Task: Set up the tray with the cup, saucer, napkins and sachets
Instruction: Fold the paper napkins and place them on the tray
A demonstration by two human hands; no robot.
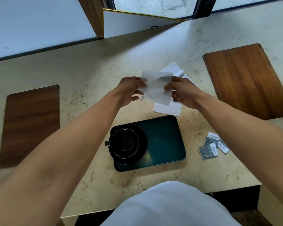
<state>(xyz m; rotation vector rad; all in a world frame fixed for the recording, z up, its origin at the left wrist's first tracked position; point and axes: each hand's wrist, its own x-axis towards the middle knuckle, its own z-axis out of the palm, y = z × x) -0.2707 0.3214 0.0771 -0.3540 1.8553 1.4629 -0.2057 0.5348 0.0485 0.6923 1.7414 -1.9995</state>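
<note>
Marble counter (88,75) | tray (167,141): cup (126,142) on saucer (143,142) | both hands pinch napkin (157,87)

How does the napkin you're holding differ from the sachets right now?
The napkin is held in the air by the left hand and right hand; the sachets lie on the counter, untouched. The napkin is one large plain white sheet; the sachets are several small grey printed packets, overlapping. Neither is on the tray yet.
</note>
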